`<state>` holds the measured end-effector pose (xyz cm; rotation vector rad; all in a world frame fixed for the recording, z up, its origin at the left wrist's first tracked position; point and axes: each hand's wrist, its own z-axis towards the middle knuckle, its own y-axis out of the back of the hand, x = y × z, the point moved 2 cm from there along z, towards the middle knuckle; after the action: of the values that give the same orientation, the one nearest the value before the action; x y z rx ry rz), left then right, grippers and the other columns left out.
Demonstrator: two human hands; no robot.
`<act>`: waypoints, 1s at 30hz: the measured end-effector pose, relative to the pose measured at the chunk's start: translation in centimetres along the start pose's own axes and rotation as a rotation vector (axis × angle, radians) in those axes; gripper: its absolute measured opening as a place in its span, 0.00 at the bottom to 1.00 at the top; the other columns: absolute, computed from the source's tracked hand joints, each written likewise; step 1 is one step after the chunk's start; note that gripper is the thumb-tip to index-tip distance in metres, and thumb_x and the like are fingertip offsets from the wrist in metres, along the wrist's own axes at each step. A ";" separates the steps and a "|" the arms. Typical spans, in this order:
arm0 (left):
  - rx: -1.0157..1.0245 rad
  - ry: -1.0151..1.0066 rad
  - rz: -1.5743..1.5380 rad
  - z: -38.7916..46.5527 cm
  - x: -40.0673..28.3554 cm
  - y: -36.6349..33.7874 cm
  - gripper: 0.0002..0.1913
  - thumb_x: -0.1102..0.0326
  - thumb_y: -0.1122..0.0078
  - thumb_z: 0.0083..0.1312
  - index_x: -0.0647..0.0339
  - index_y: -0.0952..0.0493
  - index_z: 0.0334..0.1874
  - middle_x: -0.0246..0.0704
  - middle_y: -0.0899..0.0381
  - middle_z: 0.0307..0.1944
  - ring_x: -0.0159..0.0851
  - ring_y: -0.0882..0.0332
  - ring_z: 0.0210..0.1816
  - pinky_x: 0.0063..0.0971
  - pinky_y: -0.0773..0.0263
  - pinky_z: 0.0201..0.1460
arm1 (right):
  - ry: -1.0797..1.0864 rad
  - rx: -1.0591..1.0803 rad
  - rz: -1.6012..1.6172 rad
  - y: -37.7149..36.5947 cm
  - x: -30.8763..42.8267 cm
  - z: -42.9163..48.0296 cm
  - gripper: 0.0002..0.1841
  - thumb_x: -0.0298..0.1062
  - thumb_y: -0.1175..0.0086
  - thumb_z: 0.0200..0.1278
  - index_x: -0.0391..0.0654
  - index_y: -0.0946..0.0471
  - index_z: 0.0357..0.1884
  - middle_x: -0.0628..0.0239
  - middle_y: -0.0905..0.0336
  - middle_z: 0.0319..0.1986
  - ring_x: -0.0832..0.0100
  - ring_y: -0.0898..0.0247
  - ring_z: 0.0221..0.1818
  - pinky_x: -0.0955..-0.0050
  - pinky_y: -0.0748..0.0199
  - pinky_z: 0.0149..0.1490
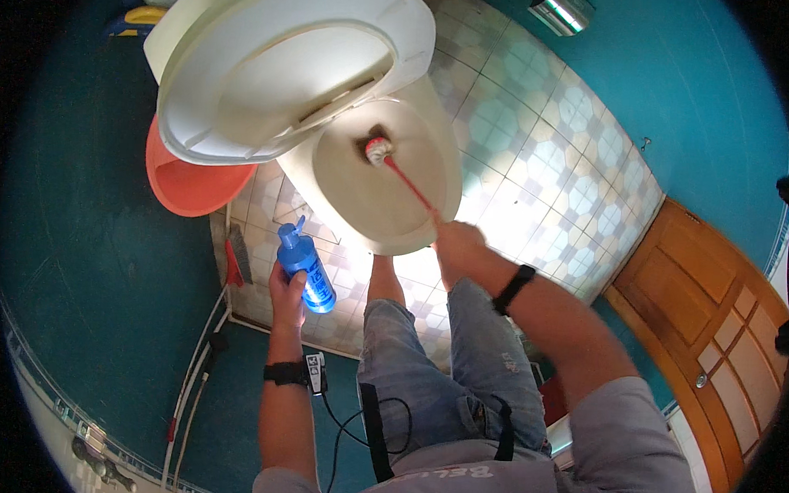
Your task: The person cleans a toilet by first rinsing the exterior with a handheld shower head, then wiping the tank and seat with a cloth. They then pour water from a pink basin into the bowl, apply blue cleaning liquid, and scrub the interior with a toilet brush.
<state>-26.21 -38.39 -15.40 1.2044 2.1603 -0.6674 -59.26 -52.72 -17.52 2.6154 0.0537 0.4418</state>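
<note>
My right hand (458, 249) is closed around the end of a red-handled toilet brush (410, 183). The brush's round head, white and red, is inside the toilet bowl (396, 211), against the dark drain opening. Raised above the back of the bowl are the white seat and lid (296, 86). At the left of the bowl, my left hand (288, 293) grips a blue plastic bottle (307, 269) with a flip spout and printed writing; the bottle leans a little, its spout up. It does not touch the toilet.
An orange-red plastic basin (198, 184) is by the left wall, beside the toilet. A broom with a red head (234, 264) and grey bristles leans nearby. A metal paper holder (562, 12) is on the right wall, and a wooden door (698, 309) at the far right.
</note>
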 end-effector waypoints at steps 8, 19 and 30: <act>-0.063 0.006 -0.025 0.3 0.4 0.9 0.33 0.58 0.28 0.59 0.63 0.28 0.64 0.33 0.21 0.52 0.33 0.23 0.52 0.32 0.28 0.59 | -0.095 0.179 -0.178 -0.2 -1.3 1.4 0.35 0.37 0.51 0.73 0.52 0.50 0.79 0.45 0.16 0.41 0.49 0.16 0.44 0.51 0.19 0.45; -0.066 0.016 -0.041 0.6 1.1 2.6 0.38 0.53 0.24 0.55 0.63 0.29 0.66 0.33 0.20 0.53 0.35 0.22 0.54 0.32 0.29 0.61 | -0.015 -0.044 -0.410 3.0 2.9 8.7 0.12 0.40 0.47 0.69 0.47 0.18 0.46 0.59 0.12 0.36 0.59 0.14 0.42 0.55 0.18 0.41; -0.105 0.001 -0.048 1.3 1.3 4.2 0.39 0.50 0.23 0.54 0.64 0.27 0.64 0.33 0.20 0.52 0.35 0.21 0.53 0.33 0.27 0.60 | -0.013 0.596 -0.261 4.3 6.4 11.7 0.16 0.25 0.53 0.64 0.39 0.25 0.54 0.55 0.16 0.31 0.60 0.18 0.24 0.61 0.24 0.22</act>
<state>-22.79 -36.51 -17.88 1.1013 2.2026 -0.5666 -49.60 -61.13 -23.32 3.1253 0.5989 0.3533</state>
